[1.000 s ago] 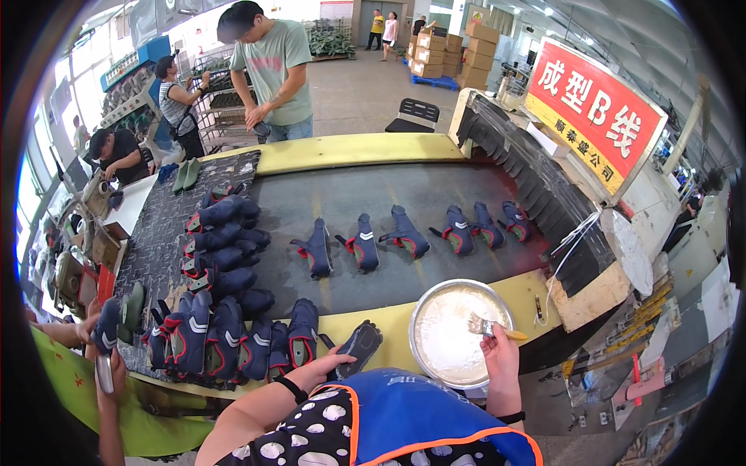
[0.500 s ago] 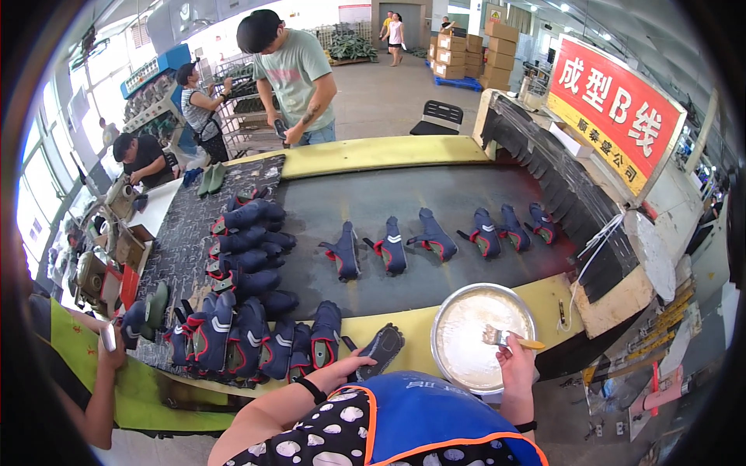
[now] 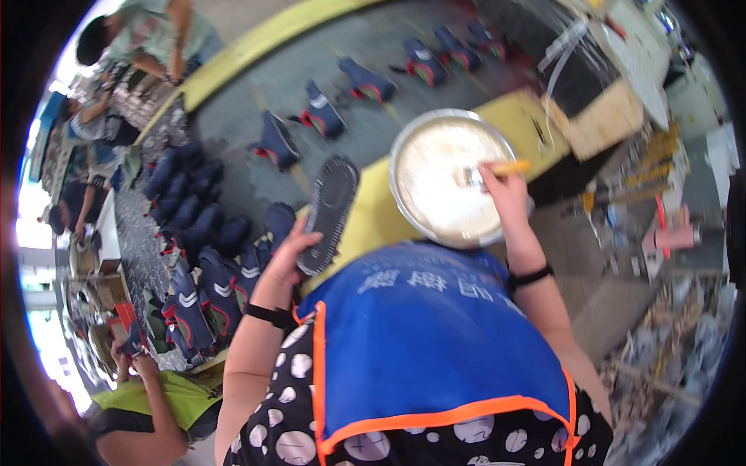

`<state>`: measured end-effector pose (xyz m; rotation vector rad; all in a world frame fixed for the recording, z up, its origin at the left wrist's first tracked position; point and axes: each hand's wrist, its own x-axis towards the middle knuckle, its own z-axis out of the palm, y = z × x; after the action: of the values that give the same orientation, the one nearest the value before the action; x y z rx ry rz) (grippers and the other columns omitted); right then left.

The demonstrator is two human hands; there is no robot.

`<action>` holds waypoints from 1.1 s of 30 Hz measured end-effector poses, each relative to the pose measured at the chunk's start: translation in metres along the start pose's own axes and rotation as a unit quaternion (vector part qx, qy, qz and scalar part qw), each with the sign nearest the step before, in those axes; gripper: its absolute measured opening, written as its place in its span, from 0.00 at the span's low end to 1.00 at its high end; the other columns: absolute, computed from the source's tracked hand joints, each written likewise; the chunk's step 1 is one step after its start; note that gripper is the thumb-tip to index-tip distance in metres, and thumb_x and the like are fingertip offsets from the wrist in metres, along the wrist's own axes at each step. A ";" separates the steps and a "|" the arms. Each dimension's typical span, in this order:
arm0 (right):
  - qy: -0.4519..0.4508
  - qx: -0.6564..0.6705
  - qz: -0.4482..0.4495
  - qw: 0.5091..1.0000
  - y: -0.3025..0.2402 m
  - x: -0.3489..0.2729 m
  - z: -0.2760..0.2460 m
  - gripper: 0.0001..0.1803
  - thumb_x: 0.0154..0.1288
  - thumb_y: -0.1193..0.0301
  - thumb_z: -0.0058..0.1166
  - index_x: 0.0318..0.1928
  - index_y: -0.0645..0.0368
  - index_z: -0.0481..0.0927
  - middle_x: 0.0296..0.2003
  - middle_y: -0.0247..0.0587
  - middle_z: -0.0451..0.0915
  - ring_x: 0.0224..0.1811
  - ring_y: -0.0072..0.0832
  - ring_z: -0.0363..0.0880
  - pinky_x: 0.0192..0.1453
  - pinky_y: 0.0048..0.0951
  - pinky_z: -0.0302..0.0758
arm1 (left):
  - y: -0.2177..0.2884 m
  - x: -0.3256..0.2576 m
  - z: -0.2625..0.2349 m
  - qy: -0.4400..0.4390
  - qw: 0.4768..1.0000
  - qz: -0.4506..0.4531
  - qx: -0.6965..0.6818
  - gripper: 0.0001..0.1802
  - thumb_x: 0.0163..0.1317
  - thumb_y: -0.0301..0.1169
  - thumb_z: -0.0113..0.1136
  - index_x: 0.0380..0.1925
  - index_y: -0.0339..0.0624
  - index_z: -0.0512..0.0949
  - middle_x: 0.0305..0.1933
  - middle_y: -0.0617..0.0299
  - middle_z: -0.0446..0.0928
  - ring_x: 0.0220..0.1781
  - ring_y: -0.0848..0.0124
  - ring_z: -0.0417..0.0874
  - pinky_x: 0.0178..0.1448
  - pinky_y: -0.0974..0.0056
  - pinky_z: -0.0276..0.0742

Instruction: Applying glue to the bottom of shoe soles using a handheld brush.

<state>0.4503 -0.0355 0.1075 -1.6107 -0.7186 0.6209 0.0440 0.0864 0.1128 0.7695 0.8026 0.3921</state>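
Observation:
My left hand is closed round the edge of a shoe upper, which is held with its dark bottom up; light stitches run along the rim. At the right my right hand grips a paintbrush by its yellow handle. The brush's bristles are at the white, creamy liquid inside a round metal basin. This basin rests by the yellow near edge of the table, just in front of my blue apron.
Several navy shoes with red trim stand in a row on the dark belt. More shoes crowd the left side. A co-worker in yellow-green is at the lower left, and another person stands across the table.
My view has turned and tipped downward. The shoe in my left hand has been raised, its bottom now facing up more fully. My right hand keeps the brush at the basin.

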 end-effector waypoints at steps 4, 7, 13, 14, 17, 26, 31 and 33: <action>-0.008 -0.094 -0.036 0.995 0.036 0.013 0.009 0.13 0.61 0.69 0.68 0.42 0.63 0.83 0.30 0.36 0.84 0.30 0.22 0.82 0.34 0.25 0.77 | 0.030 -0.010 0.019 -0.005 0.990 -0.001 0.140 0.47 0.54 0.25 0.64 0.75 0.42 0.55 0.69 0.52 0.68 0.68 0.63 0.72 0.70 0.64 0.66; -0.015 -0.211 -0.058 0.976 0.044 0.006 0.017 0.13 0.58 0.68 0.69 0.40 0.62 0.83 0.31 0.41 0.85 0.31 0.30 0.84 0.37 0.30 0.78 | 0.023 -0.020 0.017 -0.039 0.962 -0.010 0.271 0.48 0.52 0.25 0.66 0.75 0.42 0.57 0.68 0.53 0.68 0.68 0.64 0.71 0.70 0.64 0.64; -0.047 -0.392 -0.092 0.914 0.063 0.004 0.024 0.12 0.59 0.67 0.69 0.39 0.61 0.84 0.34 0.43 0.86 0.33 0.29 0.85 0.40 0.29 0.80 | 0.022 -0.015 0.033 -0.025 0.983 -0.070 0.169 0.47 0.54 0.27 0.64 0.75 0.40 0.56 0.70 0.52 0.67 0.70 0.63 0.70 0.72 0.63 0.62; -0.041 -0.324 -0.063 0.943 0.058 0.001 0.023 0.12 0.58 0.67 0.68 0.38 0.61 0.83 0.33 0.44 0.85 0.33 0.32 0.85 0.40 0.31 0.80 | 0.021 -0.009 0.035 -0.027 0.989 -0.068 0.128 0.46 0.56 0.28 0.63 0.75 0.39 0.56 0.70 0.52 0.67 0.70 0.63 0.70 0.72 0.63 0.63; -0.006 -0.181 -0.046 0.982 0.033 0.002 0.023 0.12 0.58 0.68 0.68 0.37 0.62 0.83 0.32 0.45 0.85 0.33 0.34 0.85 0.39 0.33 0.79 | 0.023 0.014 0.042 -0.055 0.990 -0.084 0.096 0.43 0.59 0.30 0.59 0.75 0.38 0.55 0.69 0.51 0.69 0.68 0.65 0.72 0.70 0.64 0.67; -0.014 -0.129 -0.181 0.975 -0.041 -0.017 0.012 0.03 0.60 0.71 0.65 0.35 0.54 0.86 0.35 0.34 0.84 0.38 0.30 0.83 0.46 0.28 0.76 | 0.042 0.067 0.073 -0.176 0.958 -0.202 0.103 0.37 0.63 0.33 0.56 0.72 0.36 0.58 0.59 0.52 0.77 0.48 0.69 0.85 0.49 0.62 0.86; -0.141 -0.200 -0.335 0.910 -0.080 -0.033 0.029 0.05 0.58 0.68 0.65 0.36 0.47 0.86 0.35 0.26 0.82 0.42 0.25 0.80 0.56 0.33 0.67 | 0.045 0.074 0.087 -0.186 0.951 -0.204 0.139 0.35 0.64 0.32 0.55 0.71 0.36 0.60 0.60 0.53 0.76 0.52 0.72 0.83 0.55 0.67 0.81; -0.176 -0.207 -0.355 0.895 -0.081 -0.037 0.034 0.06 0.58 0.66 0.64 0.37 0.44 0.85 0.36 0.24 0.81 0.43 0.24 0.79 0.57 0.37 0.64 | 0.049 0.070 0.092 -0.181 0.952 -0.202 0.143 0.35 0.64 0.31 0.55 0.71 0.36 0.60 0.60 0.54 0.76 0.55 0.73 0.81 0.59 0.70 0.77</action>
<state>0.3915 -0.0323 0.1827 -1.4636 -1.7028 0.2149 0.1577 0.1176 0.1553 0.8892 0.6534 -0.2346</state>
